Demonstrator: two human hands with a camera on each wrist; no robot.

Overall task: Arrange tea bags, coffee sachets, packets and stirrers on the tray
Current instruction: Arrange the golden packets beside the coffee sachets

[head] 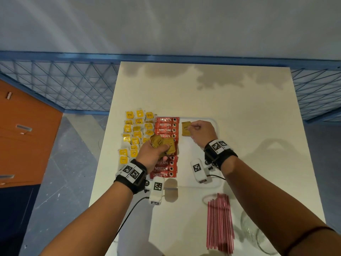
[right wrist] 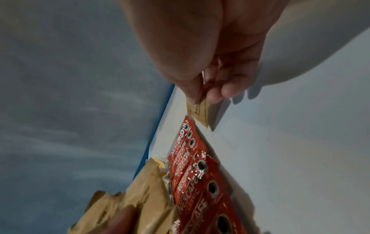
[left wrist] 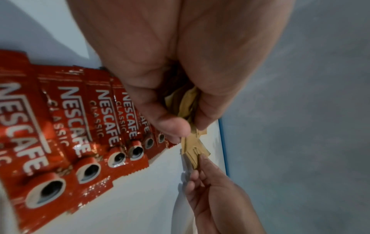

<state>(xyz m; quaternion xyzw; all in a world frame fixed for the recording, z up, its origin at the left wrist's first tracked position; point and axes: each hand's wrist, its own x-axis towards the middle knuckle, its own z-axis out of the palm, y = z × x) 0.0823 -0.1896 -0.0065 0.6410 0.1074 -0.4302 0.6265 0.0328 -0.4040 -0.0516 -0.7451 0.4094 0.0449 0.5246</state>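
1 brown paper packet [head: 186, 128] is pinched by its right edge between thumb and fingertips of the right hand [head: 202, 130], low over the far part of the white tray [head: 215, 124], just right of the column of red coffee sachets [head: 166, 130]. Whether the packet touches the tray cannot be told. A crumpled bundle of brown packets [head: 162, 145] is gripped in the curled left hand [head: 153, 154], above the sachet column. Yellow tea bags [head: 135, 133] lie in rows left of the sachets. Red stirrers [head: 220, 223] lie on the bench [head: 239, 100], near a glass jar [head: 254, 235].

Judged: packets are light, thin, soft, easily creased; loose contents probably shift. An edge pinch suffices; a flat, low release is advised. Sachets look glossy, likely slippery.
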